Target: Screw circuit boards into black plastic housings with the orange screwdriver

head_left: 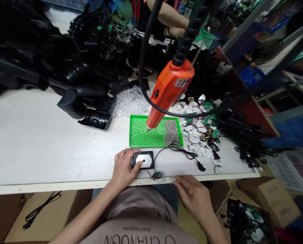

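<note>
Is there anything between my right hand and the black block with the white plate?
Yes: the small green circuit board lies near the table's edge between your right hand and the black block, and the black cable runs close beside the block.

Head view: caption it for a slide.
Left hand holding a black case, right hand by the table edge, orange driver hanging over a green tray.

Left hand (pixel 124 167) gripping, thumb (pixel 137 167) extended; right hand (pixel 195 195) apart, blurred, fingers (pixel 187 180) bent.
</note>
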The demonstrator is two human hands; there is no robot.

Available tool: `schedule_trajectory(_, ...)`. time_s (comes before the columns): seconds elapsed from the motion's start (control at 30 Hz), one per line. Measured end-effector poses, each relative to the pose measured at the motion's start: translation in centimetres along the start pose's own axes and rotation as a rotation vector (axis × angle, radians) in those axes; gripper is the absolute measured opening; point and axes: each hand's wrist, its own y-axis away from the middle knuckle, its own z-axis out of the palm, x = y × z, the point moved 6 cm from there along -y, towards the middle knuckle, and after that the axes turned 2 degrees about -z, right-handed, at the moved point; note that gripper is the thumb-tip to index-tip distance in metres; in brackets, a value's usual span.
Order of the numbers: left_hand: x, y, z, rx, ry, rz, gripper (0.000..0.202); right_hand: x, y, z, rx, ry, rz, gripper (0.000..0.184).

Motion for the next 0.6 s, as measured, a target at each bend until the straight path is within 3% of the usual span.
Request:
schedule_trajectory(0.13,0.0,0.0,0.1,0.003,-0.012,0.007,0.034,-2.0,-0.6,4.1,-0.139,-0.019,0.042,0.046)
schedule_trajectory(0.27,0.0,-0.1,0.0,-0.007,-0.015,-0.002,0.035,-3.1,-2.1,5.2,-0.195,-0.012,0.002,0.029)
schedule_trajectory(0.33,0.1,0.0,0.0,-0.011,-0.013,0.005,0.035,-3.0,-2.5,4.1,-0.113,0.154,-0.026,0.033)
schedule_trajectory(0.43,0.2,0.1,0.0,-0.007,-0.014,0.015,0.034,-3.4,-3.1,2.0,0.110,0.399,-0.063,0.041)
schedule_trajectory(0.53,0.4,0.2,0.0,0.010,-0.008,0.019,0.033,-4.4,-4.4,1.2,0.286,0.186,-0.157,0.033)
schedule_trajectory(0.6,0.5,0.3,0.1,0.013,0.003,0.019,0.033,-4.6,-5.6,2.0,0.278,-0.117,-0.173,0.028)
